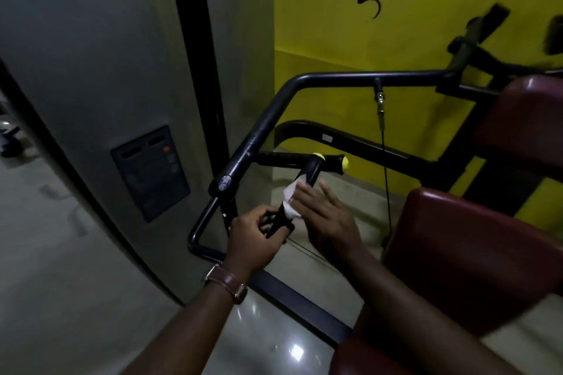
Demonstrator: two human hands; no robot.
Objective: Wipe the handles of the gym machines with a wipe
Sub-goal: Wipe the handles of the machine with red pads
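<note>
Near the middle of the frame, the left hand (pixel 254 230) gripped the low end of the black handle (pixel 300 189) to keep it steady. The right hand (pixel 323 216), fingers straight, pressed the white wipe (pixel 289 196) against it.

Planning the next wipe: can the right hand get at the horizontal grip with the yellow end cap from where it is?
Probably yes. The right hand presses the wipe on the upright handle just below the horizontal grip, and nothing stands between them; the cable hangs farther right.
</note>
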